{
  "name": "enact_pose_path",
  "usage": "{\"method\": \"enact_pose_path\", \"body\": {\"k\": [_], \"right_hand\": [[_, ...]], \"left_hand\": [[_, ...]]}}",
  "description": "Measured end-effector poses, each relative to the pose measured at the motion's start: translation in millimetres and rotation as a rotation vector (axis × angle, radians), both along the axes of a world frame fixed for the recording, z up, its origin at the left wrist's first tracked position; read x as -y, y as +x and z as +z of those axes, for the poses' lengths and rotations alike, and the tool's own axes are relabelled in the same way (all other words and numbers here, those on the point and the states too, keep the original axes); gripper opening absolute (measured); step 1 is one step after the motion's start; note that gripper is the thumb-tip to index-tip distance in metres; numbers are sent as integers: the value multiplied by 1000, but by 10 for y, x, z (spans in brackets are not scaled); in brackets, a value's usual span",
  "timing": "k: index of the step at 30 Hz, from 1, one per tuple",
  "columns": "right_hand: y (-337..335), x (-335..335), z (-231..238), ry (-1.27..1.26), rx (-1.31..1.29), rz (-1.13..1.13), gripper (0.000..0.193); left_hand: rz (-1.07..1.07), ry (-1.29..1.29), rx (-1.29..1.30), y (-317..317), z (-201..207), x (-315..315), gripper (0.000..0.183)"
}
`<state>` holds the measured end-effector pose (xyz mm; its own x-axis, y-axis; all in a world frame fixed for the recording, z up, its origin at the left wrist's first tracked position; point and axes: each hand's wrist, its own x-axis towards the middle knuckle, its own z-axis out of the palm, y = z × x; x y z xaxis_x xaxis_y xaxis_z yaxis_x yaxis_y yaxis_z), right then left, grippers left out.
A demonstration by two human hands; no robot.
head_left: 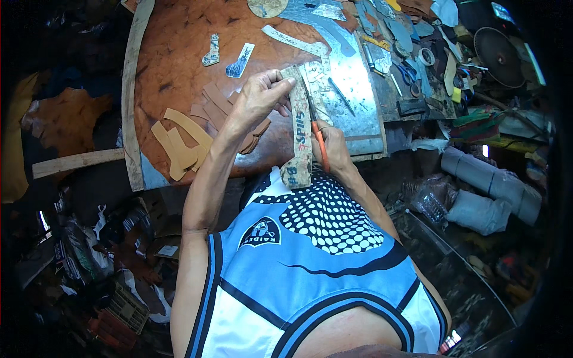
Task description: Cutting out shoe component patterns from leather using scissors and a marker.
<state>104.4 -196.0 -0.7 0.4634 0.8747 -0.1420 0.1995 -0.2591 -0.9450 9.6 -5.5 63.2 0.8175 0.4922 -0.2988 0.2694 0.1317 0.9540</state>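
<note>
My left hand (259, 98) pinches the upper end of a long, worn card pattern piece (300, 152) with dark marker writing. The piece hangs upright in front of my shirt and widens at its lower end. In my right hand (335, 148) is a pair of scissors (320, 142) with orange handles. Their dark blades point away from me and lie along the right edge of the piece; whether they are parted I cannot tell. Just beyond, pale marked pattern pieces (316, 73) lie on a metal sheet (361, 126), with a dark pen-like tool (341, 96) beside them.
Brown leather (185, 53) covers the table's left part. Tan cut pieces (182, 146) lie near its front edge, with small patterns (239, 61) farther back. Tape rolls (426, 56), blue-handled scissors (407, 73) and scraps crowd the right side. Wrapped rolls (492, 182) are stacked at right.
</note>
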Motion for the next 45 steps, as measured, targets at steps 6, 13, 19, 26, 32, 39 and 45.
{"method": "enact_pose_path", "body": {"k": [6,13,19,26,32,39,45], "right_hand": [[5,-19,-93,-11,27,5,18],[-8,-2,-21,34,9,1,20],[-14,27,-32,39,21,7,20],[-12,39,-136,71,54,-8,16],[48,17,7,-12,78,-9,14],[83,17,21,-50,17,-9,16],[69,24,-76,6,59,-18,16]], "left_hand": [[-40,7,-6,-14,100,135,28],[-63,29,-19,-16,107,142,29],[-60,-5,-12,-21,133,153,29],[-86,-7,-37,10,116,144,27],[-104,-26,-35,21,77,156,29],[-125,-19,-77,50,56,156,27],[-120,-64,-67,49,39,163,27]]}}
